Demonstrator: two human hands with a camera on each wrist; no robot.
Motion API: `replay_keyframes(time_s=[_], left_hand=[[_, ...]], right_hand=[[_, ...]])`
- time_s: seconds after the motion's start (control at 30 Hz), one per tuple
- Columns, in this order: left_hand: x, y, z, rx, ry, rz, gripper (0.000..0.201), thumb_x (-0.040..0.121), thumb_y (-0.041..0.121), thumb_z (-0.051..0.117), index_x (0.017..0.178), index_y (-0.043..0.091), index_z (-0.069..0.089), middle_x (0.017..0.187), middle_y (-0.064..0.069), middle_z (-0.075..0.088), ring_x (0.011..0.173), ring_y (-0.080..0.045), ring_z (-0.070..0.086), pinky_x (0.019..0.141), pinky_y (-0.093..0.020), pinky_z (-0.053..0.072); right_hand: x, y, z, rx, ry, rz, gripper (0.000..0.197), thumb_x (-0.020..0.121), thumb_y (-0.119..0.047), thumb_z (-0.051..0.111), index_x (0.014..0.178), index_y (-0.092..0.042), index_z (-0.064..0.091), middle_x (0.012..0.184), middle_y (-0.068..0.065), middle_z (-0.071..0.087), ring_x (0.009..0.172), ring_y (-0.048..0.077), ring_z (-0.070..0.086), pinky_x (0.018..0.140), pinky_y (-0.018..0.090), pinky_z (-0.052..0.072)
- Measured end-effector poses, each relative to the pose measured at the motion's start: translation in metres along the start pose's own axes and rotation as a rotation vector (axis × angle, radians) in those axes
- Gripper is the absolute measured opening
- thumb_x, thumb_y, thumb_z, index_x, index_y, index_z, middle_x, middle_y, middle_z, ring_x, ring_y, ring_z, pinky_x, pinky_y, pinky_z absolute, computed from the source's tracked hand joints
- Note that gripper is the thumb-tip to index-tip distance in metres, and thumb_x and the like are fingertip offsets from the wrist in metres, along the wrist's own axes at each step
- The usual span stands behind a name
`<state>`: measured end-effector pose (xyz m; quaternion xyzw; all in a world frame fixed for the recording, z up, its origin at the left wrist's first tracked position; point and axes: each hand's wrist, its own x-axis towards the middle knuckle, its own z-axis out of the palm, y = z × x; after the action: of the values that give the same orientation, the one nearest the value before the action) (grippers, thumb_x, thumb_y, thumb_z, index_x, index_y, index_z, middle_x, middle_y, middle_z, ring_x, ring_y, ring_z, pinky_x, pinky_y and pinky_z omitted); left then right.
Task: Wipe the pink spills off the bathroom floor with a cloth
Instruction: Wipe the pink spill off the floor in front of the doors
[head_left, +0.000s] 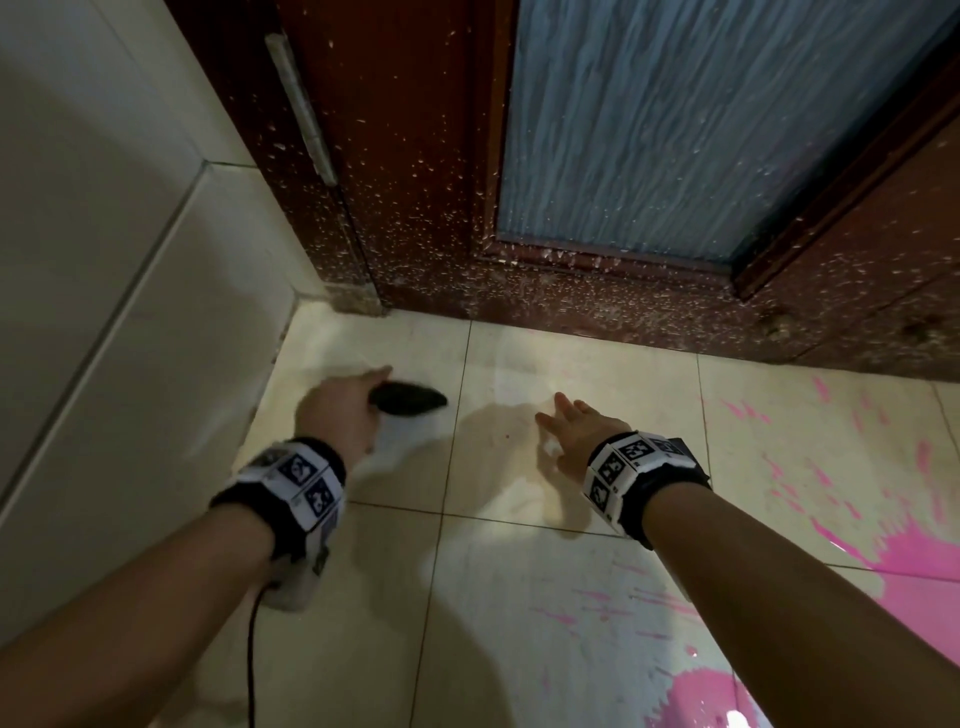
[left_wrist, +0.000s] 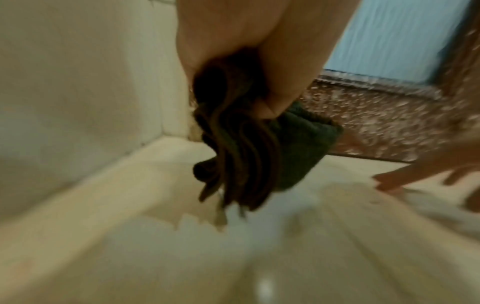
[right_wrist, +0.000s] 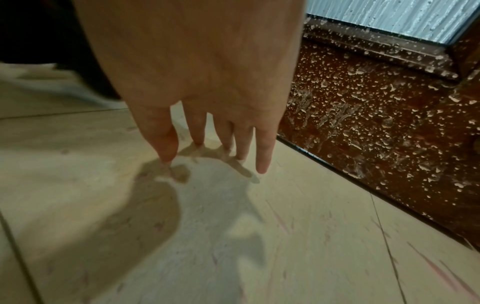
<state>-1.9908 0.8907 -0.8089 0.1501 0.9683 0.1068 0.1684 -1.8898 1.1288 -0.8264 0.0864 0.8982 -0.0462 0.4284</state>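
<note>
Cream floor tiles (head_left: 519, 597) fill the near ground of a bathroom, crossed by thin grout lines. Nearest, at the lower right of the head view, two large pools of pink spill (head_left: 706, 696) lie on the tiles, one at the bottom edge and one against the right edge, with thin pink streaks (head_left: 613, 608) fanning leftward from them and more pink flecks farther right toward the door.

Two bare forearms reach forward over the floor, each carrying one black wristband with white marker tags; a black cable trails from the left one. One dark cloth (left_wrist: 259, 156) hangs bunched in folds from the left hand (head_left: 337, 410), whose fingers are clamped around its upper end, at the far left near the wall corner and just above the tiles. The right hand (head_left: 576, 431) is empty, its fingers (right_wrist: 265, 152) straight and slightly apart, tips down close over a bare tile well clear of the pink pools; whether they touch the tile cannot be told.

Beyond the hands stands one dark brown wooden door (head_left: 426, 218), speckled with pale spots, holding one ribbed blue glass panel (head_left: 675, 119). White wall tiles (head_left: 104, 234) rise at the left.
</note>
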Motion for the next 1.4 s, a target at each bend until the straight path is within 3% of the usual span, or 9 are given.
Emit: replay_keyframes(time_s=[0.23,0.43,0.53,0.73,0.83,1.03,1.23,1.33,1.4], left_hand=[[-0.006,0.012,0.044,0.517,-0.257,-0.012,0.063,0.099,0.018,0.033,0.152,0.020,-0.002,0.156,-0.019,0.003,0.142,-0.035,0.014,0.108,-0.045,0.032],[-0.062,0.052,0.077,0.448,-0.203,0.341,0.065,0.093,0.015,0.055,0.149,0.006,0.022,0.147,-0.038,0.019,0.134,-0.051,0.027,0.083,-0.050,0.050],[-0.084,0.060,0.078,0.564,-0.515,0.464,0.057,0.101,0.012,0.030,0.152,0.013,0.003,0.155,-0.026,0.003,0.142,-0.043,0.012,0.096,-0.046,0.040],[-0.026,0.071,0.016,-0.082,-0.142,0.204,0.035,0.094,0.015,0.046,0.124,0.026,0.062,0.113,-0.004,0.067,0.102,-0.023,0.061,0.088,-0.029,0.047],[0.012,0.079,0.012,0.039,0.003,0.211,0.048,0.094,0.010,0.045,0.139,0.025,0.046,0.133,-0.008,0.055,0.116,-0.027,0.054,0.094,-0.035,0.045],[0.010,0.102,0.057,0.518,-0.313,0.254,0.062,0.099,0.013,0.032,0.152,0.020,0.001,0.158,-0.012,0.000,0.144,-0.031,0.009,0.111,-0.042,0.030],[-0.044,0.106,0.086,0.391,-0.187,0.581,0.055,0.084,0.008,0.058,0.138,0.006,0.046,0.140,-0.029,0.040,0.125,-0.040,0.047,0.066,-0.045,0.056],[-0.059,0.098,0.090,0.438,-0.347,0.599,0.062,0.095,0.026,0.037,0.152,0.020,0.011,0.158,-0.012,0.006,0.146,-0.028,0.010,0.095,-0.040,0.044],[-0.055,0.089,0.076,0.180,-0.214,0.710,0.059,0.089,0.040,0.030,0.146,0.027,0.033,0.153,-0.006,0.028,0.140,-0.023,0.031,0.097,-0.036,0.045]], right_hand=[[0.001,0.004,0.000,-0.009,-0.013,-0.021,0.070,0.095,-0.018,0.049,0.150,-0.028,0.008,0.158,0.003,-0.011,0.146,0.023,0.001,0.114,0.046,0.024],[-0.007,0.011,-0.004,-0.026,-0.007,-0.033,0.063,0.095,-0.017,0.048,0.149,-0.023,0.018,0.159,0.001,-0.005,0.144,0.025,0.011,0.112,0.044,0.029],[-0.011,0.014,-0.002,-0.040,-0.007,-0.030,0.063,0.095,-0.018,0.049,0.149,-0.022,0.018,0.158,0.002,-0.002,0.143,0.025,0.016,0.111,0.044,0.031],[-0.027,0.028,0.004,0.021,0.027,-0.020,0.056,0.093,-0.015,0.051,0.145,-0.019,0.030,0.157,0.003,0.008,0.139,0.027,0.024,0.108,0.043,0.034],[-0.031,0.034,0.009,0.044,0.039,-0.021,0.056,0.092,-0.014,0.052,0.144,-0.020,0.031,0.157,0.002,0.007,0.140,0.025,0.024,0.109,0.043,0.034],[-0.032,0.043,0.016,0.070,0.045,-0.036,0.053,0.092,-0.015,0.052,0.142,-0.019,0.034,0.157,0.002,0.009,0.140,0.024,0.025,0.108,0.042,0.034],[-0.035,0.048,0.009,0.095,0.024,-0.022,0.051,0.094,-0.011,0.046,0.143,-0.018,0.034,0.157,0.002,0.016,0.132,0.026,0.039,0.103,0.038,0.040],[-0.039,0.042,0.007,0.066,0.140,0.003,0.051,0.095,-0.010,0.041,0.144,-0.022,0.034,0.151,0.002,0.032,0.131,0.025,0.041,0.103,0.035,0.040],[-0.044,0.034,0.007,0.033,0.246,-0.082,0.051,0.096,-0.013,0.041,0.145,-0.023,0.033,0.151,0.003,0.032,0.132,0.025,0.040,0.104,0.034,0.039]])
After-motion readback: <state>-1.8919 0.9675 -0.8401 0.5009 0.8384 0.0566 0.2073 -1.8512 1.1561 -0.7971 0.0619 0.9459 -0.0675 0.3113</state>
